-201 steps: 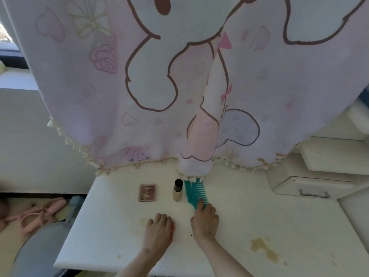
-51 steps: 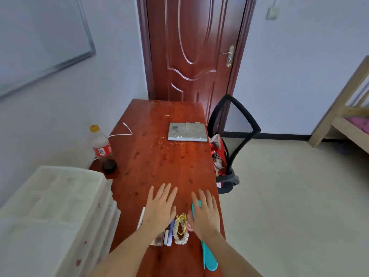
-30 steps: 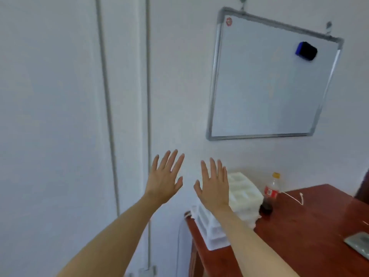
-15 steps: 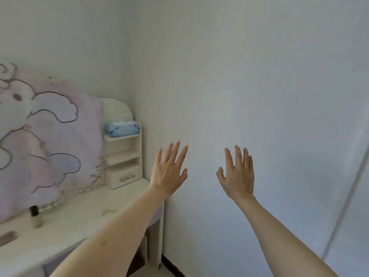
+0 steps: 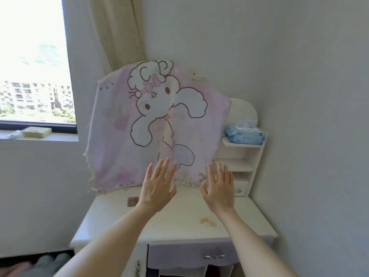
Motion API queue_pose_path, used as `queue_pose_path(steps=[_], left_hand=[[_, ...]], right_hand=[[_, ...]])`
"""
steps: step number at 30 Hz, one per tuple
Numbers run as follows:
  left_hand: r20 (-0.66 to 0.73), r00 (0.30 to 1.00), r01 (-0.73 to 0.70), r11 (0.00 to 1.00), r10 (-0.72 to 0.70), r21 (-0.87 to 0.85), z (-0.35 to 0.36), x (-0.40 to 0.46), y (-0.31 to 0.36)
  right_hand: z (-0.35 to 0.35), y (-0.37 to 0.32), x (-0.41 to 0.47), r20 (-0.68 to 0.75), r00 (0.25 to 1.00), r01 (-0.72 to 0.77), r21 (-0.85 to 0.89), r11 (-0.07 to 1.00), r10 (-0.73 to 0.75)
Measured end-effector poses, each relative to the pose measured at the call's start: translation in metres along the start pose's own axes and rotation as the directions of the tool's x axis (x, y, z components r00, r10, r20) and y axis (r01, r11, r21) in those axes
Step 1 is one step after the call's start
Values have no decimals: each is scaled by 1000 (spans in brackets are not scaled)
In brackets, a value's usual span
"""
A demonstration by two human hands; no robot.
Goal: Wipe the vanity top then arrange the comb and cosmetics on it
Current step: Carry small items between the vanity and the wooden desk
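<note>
The white vanity top lies below and ahead of me, with a yellowish stain on its right side. A small brown cosmetic compact lies near the back left, partly behind my left wrist. My left hand and my right hand are raised in the air above the top, palms forward, fingers spread, holding nothing. The comb and the small bottle are not visible; my hands may hide them.
A pink cartoon-print cloth drapes over the mirror behind the top. A white side shelf at the right holds a blue wipes pack. A lilac drawer sits below. A window with a yellow sponge is at the left.
My view has swung from the red desk past a whiteboard wall to the vanity, which now sits straight ahead. Both hands stay raised, spread and empty.
</note>
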State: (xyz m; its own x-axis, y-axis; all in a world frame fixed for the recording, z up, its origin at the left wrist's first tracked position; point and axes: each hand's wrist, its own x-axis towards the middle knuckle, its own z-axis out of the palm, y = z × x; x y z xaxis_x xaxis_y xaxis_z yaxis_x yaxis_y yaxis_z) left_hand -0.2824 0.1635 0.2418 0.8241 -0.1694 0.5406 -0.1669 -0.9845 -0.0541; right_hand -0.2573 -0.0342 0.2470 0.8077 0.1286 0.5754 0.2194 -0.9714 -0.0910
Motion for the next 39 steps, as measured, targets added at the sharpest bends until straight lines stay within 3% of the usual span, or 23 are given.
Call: queue_pose_path(steps=[8, 13, 16, 19, 22, 25, 28, 31, 33, 39], left_hand=[[179, 947, 274, 961, -265, -25, 83, -8, -83], [324, 887, 353, 936, -328, -19, 153, -14, -132], [441, 842, 357, 934, -310, -25, 200, -11, -163], [561, 789, 339, 939, -249, -61, 243, -4, -194], [622, 763, 279, 958, -176, -70, 281, 3, -220], [675, 730, 261, 956, -104, -135, 315, 13, -232], [708, 701, 281, 945, -83, -168, 344, 25, -234], [749, 658, 280, 949, -80, -145, 366, 31, -233], [742, 669, 262, 951, -53, -168, 379, 31, -235], [666, 745, 191, 967, -30, -170, 396, 38, -242]], right_hand=[[143, -68, 44, 238, 958, 135, 132, 982, -163], [237, -105, 43, 407, 894, 115, 198, 973, -189], [295, -122, 37, 483, 867, 6, 232, 973, -121], [340, -137, 35, 530, 847, -233, 300, 925, 42], [368, -152, 46, 605, 761, -554, 416, 721, 235], [395, -160, 59, 633, 678, -710, 436, 553, 373], [418, -157, 67, 643, 624, -776, 447, 444, 444], [431, -152, 71, 649, 596, -800, 428, 421, 473], [439, -148, 69, 643, 585, -809, 416, 416, 494], [443, -146, 84, 584, 682, -728, 486, 484, 440]])
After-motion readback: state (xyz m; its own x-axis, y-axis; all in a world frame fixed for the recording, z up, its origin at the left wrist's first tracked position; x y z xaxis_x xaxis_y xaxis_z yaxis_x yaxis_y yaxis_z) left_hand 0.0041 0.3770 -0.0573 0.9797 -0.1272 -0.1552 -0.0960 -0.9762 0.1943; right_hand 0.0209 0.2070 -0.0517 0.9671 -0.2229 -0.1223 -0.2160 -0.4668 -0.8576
